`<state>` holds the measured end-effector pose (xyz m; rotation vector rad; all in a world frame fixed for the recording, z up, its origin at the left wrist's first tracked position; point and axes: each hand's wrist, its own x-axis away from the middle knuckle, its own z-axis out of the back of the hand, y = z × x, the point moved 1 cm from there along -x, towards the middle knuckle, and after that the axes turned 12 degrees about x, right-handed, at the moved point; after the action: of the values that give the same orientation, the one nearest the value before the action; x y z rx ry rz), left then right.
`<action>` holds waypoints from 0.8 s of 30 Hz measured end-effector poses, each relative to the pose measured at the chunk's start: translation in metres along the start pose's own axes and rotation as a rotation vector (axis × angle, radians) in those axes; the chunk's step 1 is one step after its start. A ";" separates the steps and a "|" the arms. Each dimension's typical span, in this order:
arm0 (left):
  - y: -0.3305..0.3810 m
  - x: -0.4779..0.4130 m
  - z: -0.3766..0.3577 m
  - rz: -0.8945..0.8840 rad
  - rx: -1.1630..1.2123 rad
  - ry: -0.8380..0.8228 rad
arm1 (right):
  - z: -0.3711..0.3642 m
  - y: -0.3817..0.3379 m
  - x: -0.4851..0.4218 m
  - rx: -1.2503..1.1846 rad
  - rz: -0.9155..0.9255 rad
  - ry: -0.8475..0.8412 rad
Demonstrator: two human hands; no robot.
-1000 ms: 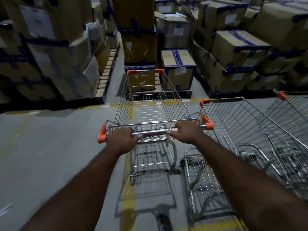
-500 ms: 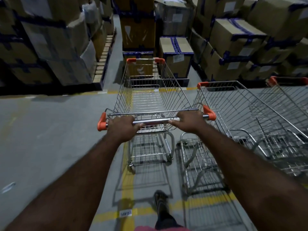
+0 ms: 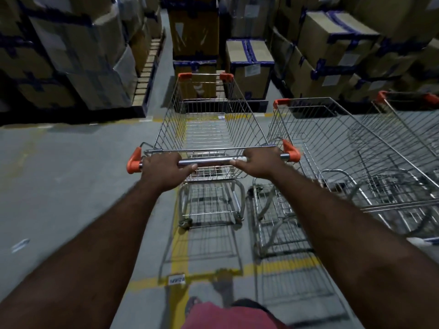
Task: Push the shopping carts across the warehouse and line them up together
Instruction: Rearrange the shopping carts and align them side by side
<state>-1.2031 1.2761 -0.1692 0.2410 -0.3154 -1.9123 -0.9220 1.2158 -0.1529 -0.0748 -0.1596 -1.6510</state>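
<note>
A wire shopping cart [image 3: 209, 129] with orange corner caps stands straight ahead of me, empty. My left hand [image 3: 164, 170] and my right hand [image 3: 259, 162] are both closed around its chrome handle bar [image 3: 213, 161]. Just to its right a second empty cart [image 3: 337, 148] is parked parallel, its basket almost touching mine. A third cart [image 3: 408, 110] shows at the far right edge, partly cut off.
Stacked cardboard boxes [image 3: 71, 51] on pallets wall the left, and more boxes [image 3: 332, 48] rise on the right. A taped box [image 3: 249, 67] sits just beyond my cart's front. Yellow floor lines [image 3: 180, 257] run under the cart. Grey floor [image 3: 59, 186] lies to the left.
The cart has rolled forward toward the boxes and drawn level alongside the second cart. Both hands have stayed on the handle.
</note>
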 end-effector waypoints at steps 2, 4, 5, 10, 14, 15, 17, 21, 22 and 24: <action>0.005 0.009 -0.001 0.015 -0.007 0.011 | -0.001 0.002 0.004 0.011 0.013 -0.012; 0.008 0.018 -0.002 0.025 -0.030 0.023 | -0.001 0.003 0.009 0.026 0.033 -0.031; 0.011 0.023 -0.002 0.028 -0.045 0.032 | -0.001 0.003 0.012 0.034 0.043 -0.035; 0.023 0.048 -0.002 0.046 -0.082 0.053 | -0.005 0.004 0.031 0.046 0.095 -0.046; 0.031 0.065 -0.001 0.098 -0.106 0.010 | -0.009 0.006 0.044 0.041 0.126 -0.042; 0.032 0.071 -0.002 0.109 -0.109 0.003 | -0.010 0.007 0.048 0.044 0.133 -0.039; 0.036 0.082 -0.004 0.121 -0.109 0.004 | -0.011 0.007 0.058 0.053 0.143 -0.028; 0.045 0.103 -0.003 0.134 -0.085 0.004 | -0.011 0.007 0.077 0.068 0.153 -0.031; 0.047 0.109 -0.003 0.135 -0.082 0.007 | -0.012 0.006 0.081 0.069 0.155 -0.031; 0.052 0.118 0.000 0.133 -0.072 0.020 | -0.012 0.005 0.090 0.064 0.152 -0.023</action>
<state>-1.1992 1.1482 -0.1543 0.1869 -0.2427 -1.7852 -0.9246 1.1254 -0.1520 -0.0560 -0.2188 -1.4924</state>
